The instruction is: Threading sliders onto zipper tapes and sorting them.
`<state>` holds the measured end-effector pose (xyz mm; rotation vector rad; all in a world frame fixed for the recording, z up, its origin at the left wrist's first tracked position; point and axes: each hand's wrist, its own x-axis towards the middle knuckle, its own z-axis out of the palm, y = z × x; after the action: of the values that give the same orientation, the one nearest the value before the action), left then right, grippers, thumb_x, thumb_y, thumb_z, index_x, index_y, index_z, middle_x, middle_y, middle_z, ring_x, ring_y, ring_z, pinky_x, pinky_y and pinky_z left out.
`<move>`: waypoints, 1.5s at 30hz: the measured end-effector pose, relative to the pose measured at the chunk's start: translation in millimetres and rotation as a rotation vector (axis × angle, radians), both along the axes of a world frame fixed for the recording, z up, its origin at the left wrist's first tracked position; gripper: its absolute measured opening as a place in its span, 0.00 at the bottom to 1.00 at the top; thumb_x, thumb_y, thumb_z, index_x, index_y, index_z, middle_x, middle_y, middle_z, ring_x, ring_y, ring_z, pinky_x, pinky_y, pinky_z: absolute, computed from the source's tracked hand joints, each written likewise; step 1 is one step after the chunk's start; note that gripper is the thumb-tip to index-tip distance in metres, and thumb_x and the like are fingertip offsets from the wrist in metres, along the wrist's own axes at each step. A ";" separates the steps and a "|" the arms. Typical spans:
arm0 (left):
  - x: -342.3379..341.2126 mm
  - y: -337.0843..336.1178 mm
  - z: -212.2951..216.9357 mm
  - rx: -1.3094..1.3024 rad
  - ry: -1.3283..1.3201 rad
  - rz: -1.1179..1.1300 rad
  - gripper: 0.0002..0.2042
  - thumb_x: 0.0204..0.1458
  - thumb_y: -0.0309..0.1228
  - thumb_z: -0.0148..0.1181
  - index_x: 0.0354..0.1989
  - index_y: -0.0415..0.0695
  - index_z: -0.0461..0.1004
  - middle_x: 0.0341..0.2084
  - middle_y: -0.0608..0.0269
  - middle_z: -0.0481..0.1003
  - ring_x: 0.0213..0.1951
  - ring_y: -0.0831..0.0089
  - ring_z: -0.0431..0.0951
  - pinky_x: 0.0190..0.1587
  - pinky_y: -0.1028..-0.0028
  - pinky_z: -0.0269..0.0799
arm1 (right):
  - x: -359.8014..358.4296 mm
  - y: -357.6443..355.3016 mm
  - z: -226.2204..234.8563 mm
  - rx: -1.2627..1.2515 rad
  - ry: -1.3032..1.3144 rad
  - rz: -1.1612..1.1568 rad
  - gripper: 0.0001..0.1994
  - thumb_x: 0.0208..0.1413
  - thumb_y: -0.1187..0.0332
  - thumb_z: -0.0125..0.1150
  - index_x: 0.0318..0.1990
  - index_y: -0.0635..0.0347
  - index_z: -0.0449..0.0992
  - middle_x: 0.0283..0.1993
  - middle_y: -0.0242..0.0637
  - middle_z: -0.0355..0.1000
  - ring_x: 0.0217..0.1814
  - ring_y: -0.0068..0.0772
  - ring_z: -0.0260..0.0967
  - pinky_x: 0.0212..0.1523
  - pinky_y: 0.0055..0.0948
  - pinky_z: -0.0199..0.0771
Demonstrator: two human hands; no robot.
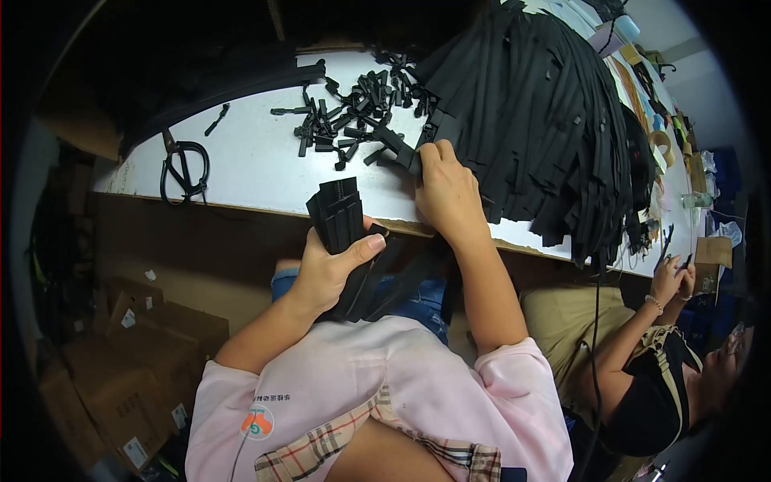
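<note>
A: What is nearest the viewer?

B: The left hand (333,265), closed around a bundle of black zipper strips (341,217) above the lap.

A: And beyond it?

B: The right hand (446,193) rests on the white surface (249,153), fingers pinching one strip at the edge of a large heap of strips (538,112). Loose black zipper pulls (345,112) lie just past it. Judging by the small bundle and big heap, most sorting remains.
</note>
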<state>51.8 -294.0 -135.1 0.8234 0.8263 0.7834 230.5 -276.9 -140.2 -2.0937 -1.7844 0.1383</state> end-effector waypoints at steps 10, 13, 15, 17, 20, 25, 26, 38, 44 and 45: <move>3.6 -7.5 4.2 0.297 0.035 -0.016 0.06 0.43 0.24 0.58 0.30 0.38 0.69 0.23 0.67 0.71 0.26 0.83 0.69 0.29 0.84 0.66 | -19.2 -56.2 27.2 0.032 1.174 0.160 0.06 0.41 0.77 0.59 0.28 0.67 0.70 0.20 0.30 0.65 0.20 0.15 0.60 0.21 0.15 0.59; 6.5 -7.2 4.0 0.367 0.038 -0.029 0.06 0.43 0.23 0.58 0.29 0.38 0.70 0.23 0.67 0.71 0.26 0.84 0.69 0.29 0.84 0.65 | -19.3 -60.6 27.6 0.132 1.180 0.218 0.06 0.40 0.79 0.60 0.27 0.67 0.70 0.21 0.30 0.66 0.20 0.16 0.60 0.21 0.15 0.59; 6.6 -7.0 5.3 0.393 0.029 -0.022 0.06 0.43 0.23 0.58 0.29 0.38 0.70 0.22 0.68 0.71 0.25 0.85 0.69 0.28 0.84 0.65 | -17.0 -61.4 30.1 0.154 1.071 0.274 0.07 0.38 0.81 0.60 0.27 0.67 0.70 0.23 0.34 0.66 0.20 0.19 0.62 0.21 0.17 0.60; 4.6 -6.4 5.6 0.368 0.108 -0.092 0.05 0.43 0.23 0.58 0.29 0.38 0.70 0.21 0.70 0.71 0.24 0.86 0.67 0.27 0.85 0.64 | -12.3 -59.2 31.6 0.217 0.929 0.350 0.07 0.37 0.82 0.60 0.27 0.67 0.70 0.23 0.35 0.66 0.21 0.22 0.63 0.21 0.18 0.61; 7.4 -6.6 8.5 0.436 0.160 -0.103 0.05 0.43 0.22 0.57 0.29 0.37 0.71 0.19 0.71 0.70 0.24 0.87 0.65 0.27 0.85 0.63 | -13.2 -57.4 32.3 0.374 0.774 0.446 0.10 0.33 0.84 0.60 0.27 0.65 0.70 0.23 0.37 0.65 0.23 0.30 0.66 0.22 0.20 0.62; 7.5 -11.2 1.7 0.434 0.101 -0.058 0.05 0.42 0.21 0.57 0.29 0.37 0.71 0.20 0.68 0.71 0.25 0.85 0.68 0.29 0.83 0.65 | -18.9 -59.0 31.2 0.315 0.708 0.463 0.13 0.30 0.86 0.58 0.27 0.63 0.70 0.23 0.36 0.65 0.23 0.30 0.66 0.22 0.20 0.63; 7.5 -10.4 1.2 0.435 0.100 -0.060 0.05 0.42 0.21 0.57 0.29 0.37 0.71 0.20 0.68 0.71 0.25 0.85 0.68 0.29 0.83 0.65 | -20.1 -60.0 26.4 0.328 0.792 0.405 0.13 0.29 0.86 0.58 0.28 0.63 0.70 0.24 0.36 0.65 0.23 0.30 0.65 0.22 0.20 0.63; 6.6 -9.0 0.8 0.154 -0.038 -0.045 0.04 0.43 0.23 0.57 0.28 0.38 0.73 0.22 0.67 0.72 0.25 0.84 0.70 0.28 0.84 0.66 | -27.0 -59.3 14.0 0.478 0.801 0.367 0.15 0.26 0.87 0.57 0.28 0.64 0.70 0.23 0.38 0.66 0.22 0.31 0.66 0.23 0.23 0.64; 9.2 -7.2 5.6 0.401 0.178 -0.112 0.03 0.43 0.22 0.55 0.27 0.37 0.72 0.21 0.67 0.73 0.25 0.83 0.70 0.28 0.83 0.66 | -16.1 -64.0 8.1 0.222 0.887 0.303 0.06 0.38 0.77 0.62 0.24 0.65 0.70 0.19 0.36 0.65 0.19 0.23 0.61 0.21 0.19 0.61; 4.8 -11.1 -6.5 0.401 0.196 -0.088 0.03 0.42 0.21 0.55 0.27 0.37 0.72 0.22 0.67 0.73 0.26 0.82 0.71 0.30 0.83 0.66 | -18.5 -63.7 13.1 0.076 1.092 0.219 0.06 0.40 0.75 0.61 0.23 0.66 0.70 0.17 0.32 0.65 0.19 0.17 0.57 0.21 0.18 0.59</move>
<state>56.6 -305.1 -141.5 1.3012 0.8100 0.8114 212.0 -340.7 -127.1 -1.2831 -1.2470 1.0223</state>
